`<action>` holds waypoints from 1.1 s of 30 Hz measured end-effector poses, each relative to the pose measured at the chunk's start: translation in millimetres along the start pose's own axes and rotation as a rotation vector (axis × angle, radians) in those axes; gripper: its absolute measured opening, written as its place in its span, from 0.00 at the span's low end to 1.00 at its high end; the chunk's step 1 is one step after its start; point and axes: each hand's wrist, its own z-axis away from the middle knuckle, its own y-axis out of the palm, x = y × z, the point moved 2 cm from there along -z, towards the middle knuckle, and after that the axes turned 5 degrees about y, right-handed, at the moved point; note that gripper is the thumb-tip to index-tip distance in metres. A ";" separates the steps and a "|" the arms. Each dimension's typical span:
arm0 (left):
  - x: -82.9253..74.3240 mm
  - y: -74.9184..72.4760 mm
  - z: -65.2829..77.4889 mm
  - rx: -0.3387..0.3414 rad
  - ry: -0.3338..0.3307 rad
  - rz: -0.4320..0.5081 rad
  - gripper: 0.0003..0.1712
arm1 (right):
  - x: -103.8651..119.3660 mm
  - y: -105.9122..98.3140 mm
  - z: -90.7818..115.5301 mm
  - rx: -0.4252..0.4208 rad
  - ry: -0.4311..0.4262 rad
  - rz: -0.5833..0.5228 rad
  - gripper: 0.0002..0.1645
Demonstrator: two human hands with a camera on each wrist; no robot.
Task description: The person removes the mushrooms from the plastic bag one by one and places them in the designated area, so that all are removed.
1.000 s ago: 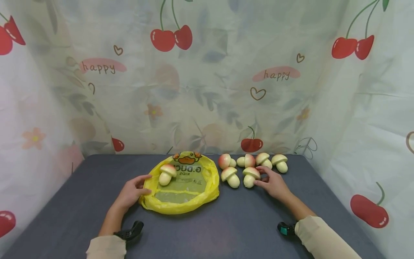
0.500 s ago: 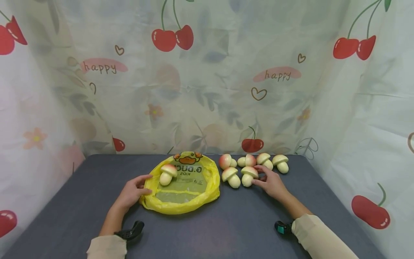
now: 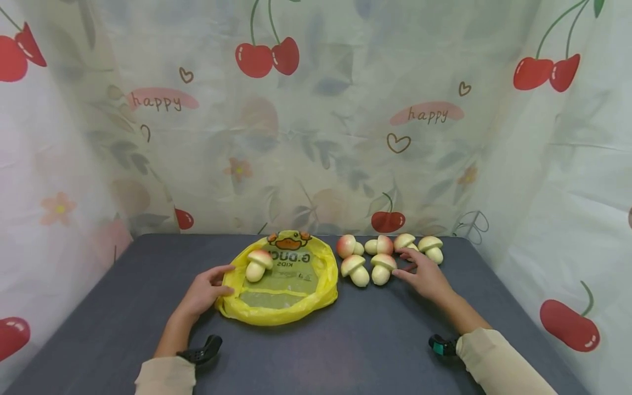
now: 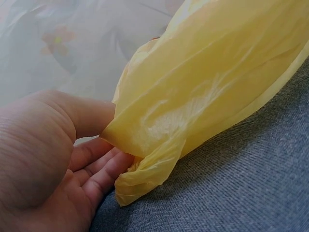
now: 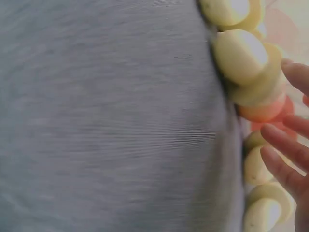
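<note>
A yellow plastic bag [image 3: 283,317], printed with a duck face, lies spread with its mouth facing up. Its left rim is pinched by my left hand [image 3: 204,291]; the left wrist view shows the thumb and fingers on the bag's folded edge [image 4: 149,176]. One toy mushroom [image 3: 257,269] with a pinkish cap rests inside the bag. My right hand [image 3: 427,277] hovers with spread fingers just right of a front-row mushroom [image 3: 381,271]. In the right wrist view its fingers [image 5: 285,169] hold nothing and stand apart from the mushroom [image 5: 241,58].
Another mushroom [image 3: 356,272] lies in the front row, nearer the bag. Behind, along the table's far edge, are several more, among them a red-capped one [image 3: 348,247] and a pale one [image 3: 432,249]. A printed curtain [image 3: 321,126] encloses the dark table [image 3: 316,356].
My right hand was touching the front-row mushroom and shifted it slightly left; now the hand has drawn back to the right, fingers wider apart. The left hand keeps its place at the bag.
</note>
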 end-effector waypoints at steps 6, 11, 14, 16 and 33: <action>-0.5 -0.9 -0.8 0.004 -0.002 0.001 0.34 | 17.6 -16.6 -14.8 -0.074 -0.075 0.033 0.32; -1.1 -0.8 0.2 0.004 -0.008 0.009 0.34 | 39.0 -21.9 -30.3 -0.101 -0.135 0.026 0.29; -0.9 -0.4 0.5 0.001 -0.007 0.014 0.34 | 52.1 -22.1 -40.4 -0.087 -0.148 0.027 0.28; -0.6 -0.2 0.1 0.000 -0.008 0.016 0.34 | 60.4 -21.5 -47.8 -0.084 -0.152 0.029 0.29; -0.4 -0.8 0.0 -0.005 0.000 0.022 0.34 | 130.5 29.3 -102.7 0.032 -0.104 -0.061 0.24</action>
